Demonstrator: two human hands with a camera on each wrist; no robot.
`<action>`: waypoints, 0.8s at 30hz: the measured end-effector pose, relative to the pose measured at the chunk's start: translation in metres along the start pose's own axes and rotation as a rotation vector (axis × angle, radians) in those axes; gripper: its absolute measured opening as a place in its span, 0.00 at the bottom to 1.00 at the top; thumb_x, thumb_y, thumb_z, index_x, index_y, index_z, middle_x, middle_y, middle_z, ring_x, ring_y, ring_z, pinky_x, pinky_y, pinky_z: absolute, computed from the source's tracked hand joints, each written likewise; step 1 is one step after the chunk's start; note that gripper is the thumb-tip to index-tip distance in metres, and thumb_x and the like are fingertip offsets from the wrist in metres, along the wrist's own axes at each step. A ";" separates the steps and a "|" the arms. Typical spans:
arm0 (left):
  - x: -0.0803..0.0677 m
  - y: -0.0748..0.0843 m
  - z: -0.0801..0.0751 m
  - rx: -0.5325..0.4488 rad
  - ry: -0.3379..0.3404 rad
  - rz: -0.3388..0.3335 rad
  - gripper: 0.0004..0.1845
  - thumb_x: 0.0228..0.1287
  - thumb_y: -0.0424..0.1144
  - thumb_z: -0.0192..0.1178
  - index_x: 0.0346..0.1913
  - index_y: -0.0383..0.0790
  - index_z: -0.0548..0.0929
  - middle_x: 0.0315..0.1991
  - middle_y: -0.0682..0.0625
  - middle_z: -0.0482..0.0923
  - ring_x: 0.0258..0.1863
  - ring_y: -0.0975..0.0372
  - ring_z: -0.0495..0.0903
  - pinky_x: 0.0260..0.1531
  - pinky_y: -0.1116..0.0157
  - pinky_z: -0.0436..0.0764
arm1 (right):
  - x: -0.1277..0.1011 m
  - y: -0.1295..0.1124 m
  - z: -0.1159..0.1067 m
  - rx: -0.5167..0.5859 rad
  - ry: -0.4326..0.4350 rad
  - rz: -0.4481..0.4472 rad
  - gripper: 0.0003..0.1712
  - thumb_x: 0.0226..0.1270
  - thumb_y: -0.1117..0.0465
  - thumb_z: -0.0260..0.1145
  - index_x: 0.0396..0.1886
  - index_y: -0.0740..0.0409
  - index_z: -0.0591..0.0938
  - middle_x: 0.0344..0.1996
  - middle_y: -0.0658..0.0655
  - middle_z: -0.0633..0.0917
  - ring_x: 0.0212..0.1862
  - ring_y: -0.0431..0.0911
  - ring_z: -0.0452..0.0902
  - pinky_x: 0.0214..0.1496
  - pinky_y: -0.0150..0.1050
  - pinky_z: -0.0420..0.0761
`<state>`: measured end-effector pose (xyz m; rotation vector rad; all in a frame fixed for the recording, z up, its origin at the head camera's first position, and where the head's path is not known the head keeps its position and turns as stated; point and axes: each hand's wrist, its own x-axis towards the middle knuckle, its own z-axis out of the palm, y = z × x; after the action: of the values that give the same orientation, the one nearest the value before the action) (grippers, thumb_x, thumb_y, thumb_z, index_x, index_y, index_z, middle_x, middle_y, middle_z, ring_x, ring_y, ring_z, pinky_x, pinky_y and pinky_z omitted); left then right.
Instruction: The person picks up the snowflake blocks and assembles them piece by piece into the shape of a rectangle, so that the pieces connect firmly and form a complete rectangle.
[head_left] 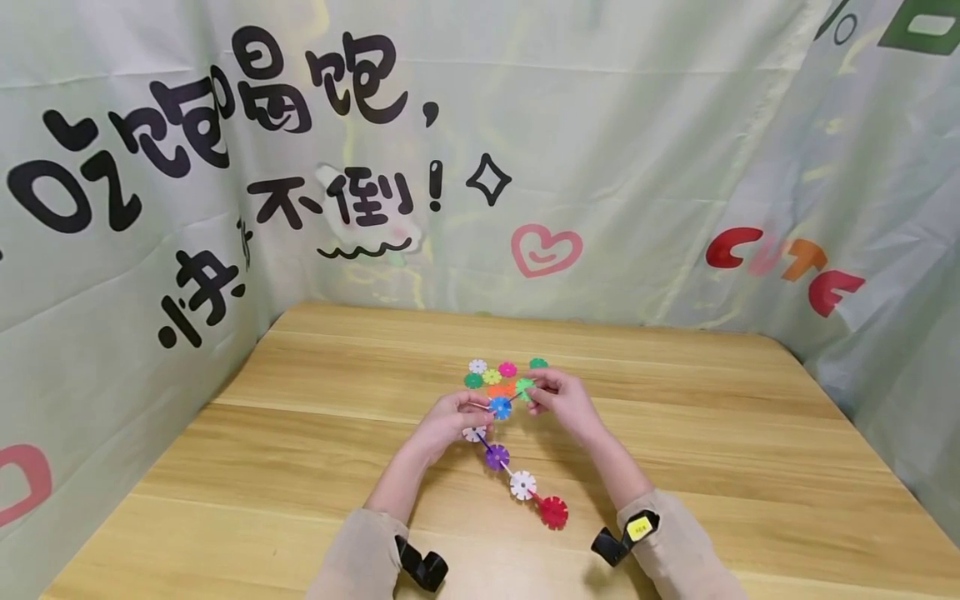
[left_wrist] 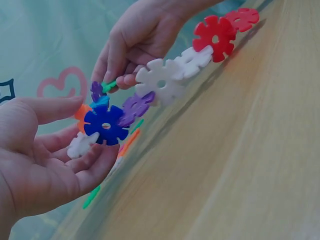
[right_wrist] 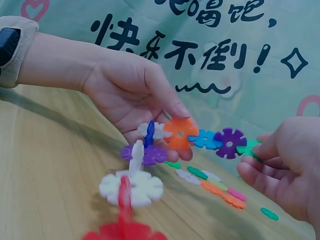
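Note:
A chain of slotted plastic snowflake discs runs between both hands and down toward the near side of the table. My left hand grips it about the middle, thumb by an orange disc, with a dark blue disc beside the fingers. My right hand pinches a green disc at the chain's far end, where it meets a purple disc. A light blue disc joins purple to orange. The other stretch has another purple disc, white discs and red discs.
Loose discs lie flat behind the hands on the wooden table, among them a white disc, a pink disc, a yellow disc and a dark green disc. A printed curtain hangs along the table's back and sides.

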<state>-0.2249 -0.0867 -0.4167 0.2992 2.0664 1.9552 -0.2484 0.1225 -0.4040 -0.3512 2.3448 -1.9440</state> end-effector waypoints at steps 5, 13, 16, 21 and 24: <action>0.000 0.000 -0.002 0.067 -0.022 0.002 0.19 0.57 0.34 0.62 0.50 0.27 0.73 0.37 0.44 0.79 0.38 0.57 0.78 0.45 0.62 0.76 | 0.004 -0.006 0.002 -0.056 -0.066 0.002 0.19 0.64 0.75 0.56 0.55 0.71 0.74 0.28 0.60 0.76 0.35 0.59 0.78 0.36 0.41 0.83; 0.000 -0.001 -0.002 0.059 -0.035 0.019 0.18 0.59 0.35 0.61 0.50 0.28 0.74 0.35 0.46 0.80 0.36 0.59 0.78 0.40 0.66 0.76 | 0.010 -0.010 0.009 -0.056 -0.075 0.018 0.14 0.62 0.76 0.58 0.48 0.74 0.74 0.29 0.60 0.78 0.33 0.56 0.78 0.34 0.39 0.83; 0.000 -0.001 0.000 0.058 -0.015 0.029 0.21 0.59 0.36 0.61 0.53 0.28 0.73 0.37 0.45 0.80 0.35 0.60 0.78 0.37 0.67 0.76 | 0.011 -0.011 0.013 -0.054 -0.093 0.004 0.14 0.61 0.76 0.58 0.47 0.75 0.74 0.29 0.61 0.78 0.31 0.52 0.78 0.33 0.38 0.83; 0.000 0.000 0.004 0.019 0.019 0.036 0.24 0.61 0.34 0.59 0.58 0.27 0.70 0.45 0.38 0.78 0.37 0.60 0.79 0.37 0.65 0.79 | 0.011 -0.012 0.019 -0.072 -0.115 -0.010 0.14 0.61 0.75 0.59 0.48 0.75 0.75 0.27 0.61 0.79 0.28 0.50 0.78 0.31 0.38 0.82; 0.001 0.000 0.005 -0.005 0.039 0.037 0.24 0.62 0.32 0.58 0.60 0.27 0.69 0.48 0.35 0.77 0.39 0.59 0.79 0.37 0.66 0.80 | 0.011 -0.011 0.023 -0.064 -0.128 -0.011 0.15 0.62 0.74 0.59 0.48 0.75 0.75 0.27 0.61 0.79 0.27 0.48 0.78 0.30 0.38 0.82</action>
<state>-0.2239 -0.0820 -0.4167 0.3019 2.0939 2.0031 -0.2534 0.0964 -0.3966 -0.4786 2.3327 -1.7966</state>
